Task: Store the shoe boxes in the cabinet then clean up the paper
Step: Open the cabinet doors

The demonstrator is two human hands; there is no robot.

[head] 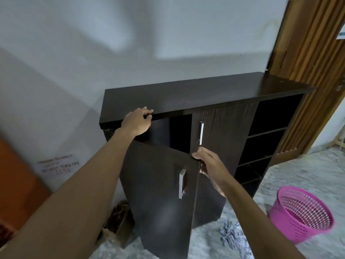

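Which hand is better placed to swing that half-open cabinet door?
Right, probably. The right hand grips the free edge of the open door, beside its handle. The left hand holds the cabinet top at its front edge, off the door.

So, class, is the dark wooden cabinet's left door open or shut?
Open: the dark wooden left door angles outward, right hand gripping its corner.

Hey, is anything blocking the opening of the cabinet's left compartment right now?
Nothing visible does. The left door is swung open, the right hand gripping its free edge; the opening above it looks bare. The door hides the lower part. The left hand grips the cabinet top at its left end.
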